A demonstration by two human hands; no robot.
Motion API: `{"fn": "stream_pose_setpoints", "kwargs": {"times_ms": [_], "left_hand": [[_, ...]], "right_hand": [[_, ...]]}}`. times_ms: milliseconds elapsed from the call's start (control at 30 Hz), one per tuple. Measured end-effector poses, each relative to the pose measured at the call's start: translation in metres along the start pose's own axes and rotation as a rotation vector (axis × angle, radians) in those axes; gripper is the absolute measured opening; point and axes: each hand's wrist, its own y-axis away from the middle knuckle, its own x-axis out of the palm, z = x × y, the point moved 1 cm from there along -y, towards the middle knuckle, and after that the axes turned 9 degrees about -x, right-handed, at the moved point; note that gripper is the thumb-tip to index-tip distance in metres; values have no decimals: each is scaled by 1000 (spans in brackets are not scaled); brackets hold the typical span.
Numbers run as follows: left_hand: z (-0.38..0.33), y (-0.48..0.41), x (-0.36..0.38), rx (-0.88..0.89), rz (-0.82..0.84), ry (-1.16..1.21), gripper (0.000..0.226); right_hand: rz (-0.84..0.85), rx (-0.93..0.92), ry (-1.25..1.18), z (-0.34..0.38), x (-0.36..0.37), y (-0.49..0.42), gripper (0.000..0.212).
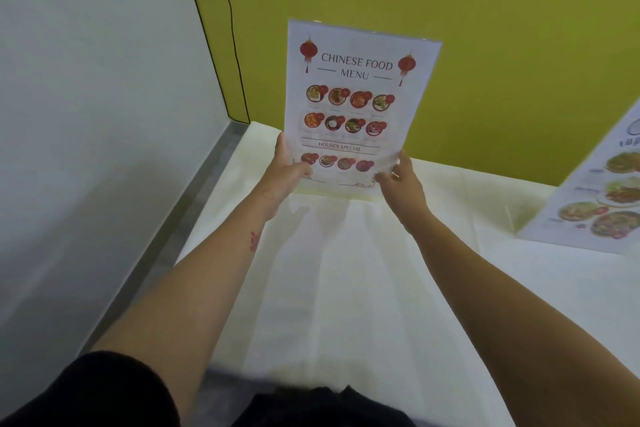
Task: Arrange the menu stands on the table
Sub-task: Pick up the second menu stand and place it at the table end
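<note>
A clear menu stand (356,107) with a "Chinese Food Menu" sheet stands upright near the far edge of the white-clothed table (346,288), in front of the green wall. My left hand (285,172) grips its lower left corner. My right hand (403,184) holds its lower right corner. The base of the stand is at the cloth, partly hidden by my hands. A second menu stand (595,198) with food pictures leans at the right edge of the view, partly cut off.
A green wall (485,28) runs right behind the table. A pale grey wall (86,80) stands to the left, with a strip of grey floor (194,191) between it and the table's left edge.
</note>
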Motion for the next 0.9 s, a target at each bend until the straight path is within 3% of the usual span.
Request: {"fn": "stream_pose_setpoints", "kwargs": {"times_ms": [133,300,533,700,900], "left_hand": [[-6,-9,-37,-6,-28,-12,57],[-9,-28,-64,-6,-50,-52,62],[-1,-42,-74,-42,-38,-43,69],[-5,-55,-78,-31,-52,-27,61],[-14,-65,-88,-18,-49,-43,70]], "right_hand": [[35,-17,2,18,31,-12,68],[62,-8,27,31,53,-28,68],[85,26,58,29,66,-36,68],[93,42,37,31,69,-48,70],[132,25,38,36,81,-56,75]]}}
